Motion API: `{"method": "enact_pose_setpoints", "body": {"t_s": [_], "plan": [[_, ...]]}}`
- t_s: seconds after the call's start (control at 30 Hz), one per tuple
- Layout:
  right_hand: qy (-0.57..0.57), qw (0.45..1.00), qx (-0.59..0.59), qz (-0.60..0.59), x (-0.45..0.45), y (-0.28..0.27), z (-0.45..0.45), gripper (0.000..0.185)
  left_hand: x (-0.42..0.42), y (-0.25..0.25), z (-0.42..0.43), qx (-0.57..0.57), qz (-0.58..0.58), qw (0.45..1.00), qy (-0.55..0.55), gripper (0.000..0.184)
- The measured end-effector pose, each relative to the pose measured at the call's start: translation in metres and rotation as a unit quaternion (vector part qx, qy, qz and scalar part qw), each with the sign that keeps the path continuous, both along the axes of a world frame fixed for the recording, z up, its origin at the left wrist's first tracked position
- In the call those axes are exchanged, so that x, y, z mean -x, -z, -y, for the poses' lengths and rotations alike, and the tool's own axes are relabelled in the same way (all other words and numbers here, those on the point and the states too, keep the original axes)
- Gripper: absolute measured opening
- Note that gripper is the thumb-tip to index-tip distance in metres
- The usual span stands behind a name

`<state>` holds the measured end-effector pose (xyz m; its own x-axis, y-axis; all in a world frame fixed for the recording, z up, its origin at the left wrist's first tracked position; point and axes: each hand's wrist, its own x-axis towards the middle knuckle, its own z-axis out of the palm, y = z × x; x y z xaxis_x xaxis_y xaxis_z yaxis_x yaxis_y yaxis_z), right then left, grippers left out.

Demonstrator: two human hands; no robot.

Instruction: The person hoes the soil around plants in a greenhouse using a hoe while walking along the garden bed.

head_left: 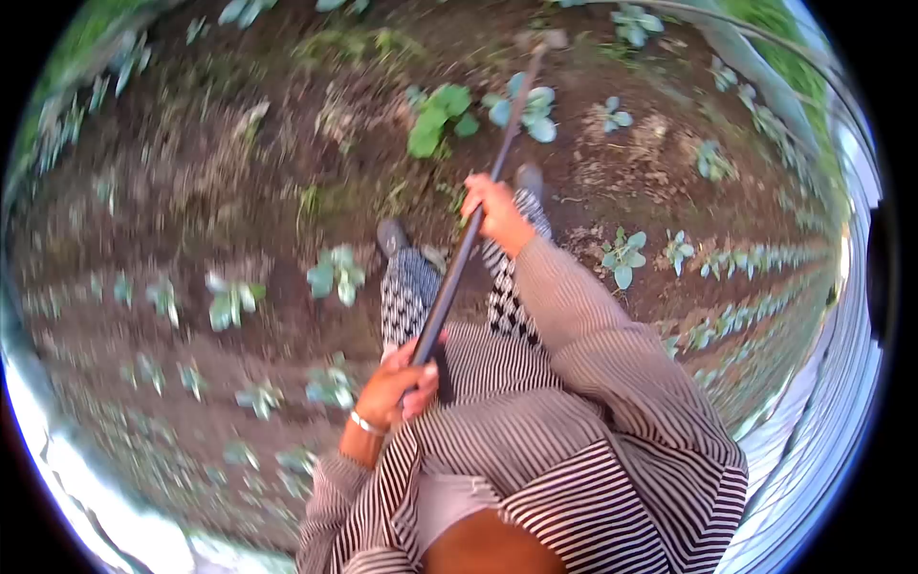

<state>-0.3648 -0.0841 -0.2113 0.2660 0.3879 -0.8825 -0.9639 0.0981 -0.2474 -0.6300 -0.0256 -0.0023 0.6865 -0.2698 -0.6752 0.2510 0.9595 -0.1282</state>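
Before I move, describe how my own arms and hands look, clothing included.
Your left hand and right hand are ungloved. A pale bracelet circles the left wrist. The left sleeve and right sleeve are long and finely striped, looking brownish grey. Blur hides smaller details.

The tool point(461, 258) is long, straight and slim, held slantwise. Its shaft is dark and smooth between the left fingers point(421, 390) and the right fingers point(472, 187), which both wrap it, and looks browner and thinner beyond the right ones. Farthest from the fingers sits its small head point(543, 40), blurred; whether it touches soil point(316, 153) is unclear.
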Motion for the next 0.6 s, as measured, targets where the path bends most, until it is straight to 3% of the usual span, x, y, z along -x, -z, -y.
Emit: {"method": "enact_pose_setpoints", "body": {"t_s": [0.1,0.23,0.37,0.4,0.43,0.47,0.5,0.57,0.6], "plan": [[0.038,0.998,-0.007,0.044,0.023,0.010,0.011,0.021,0.008,0.010,0.006,0.023,-0.013,0.999,0.034,0.055],[0.074,0.997,-0.004,0.002,0.035,0.022,0.034,0.022,0.012,0.026,0.021,-0.054,0.024,0.987,0.148,0.055],[0.091,0.996,0.008,-0.022,0.048,0.037,0.048,0.022,0.016,0.043,0.024,-0.217,-0.035,0.925,0.309,0.051],[0.102,0.994,0.029,-0.014,0.045,0.035,0.047,0.023,0.007,0.043,0.029,-0.370,-0.043,0.835,0.406,0.050],[0.092,0.994,0.063,-0.003,0.038,0.030,0.047,0.024,-0.001,0.042,0.034,-0.506,-0.050,0.709,0.490,0.050],[0.094,0.991,0.086,0.034,0.028,0.035,0.052,0.024,-0.014,0.043,0.043,-0.592,-0.059,0.622,0.509,0.051],[0.091,0.987,0.109,0.071,0.017,0.040,0.058,0.025,-0.020,0.053,0.052,-0.649,-0.019,0.599,0.469,0.046],[0.070,0.983,0.134,0.104,-0.015,0.049,0.075,0.024,-0.078,0.037,0.057,-0.476,-0.073,0.732,0.482,0.035],[0.079,0.986,0.117,0.090,-0.032,0.046,0.087,0.023,-0.082,0.054,0.068,-0.403,-0.052,0.811,0.420,0.029]]}}
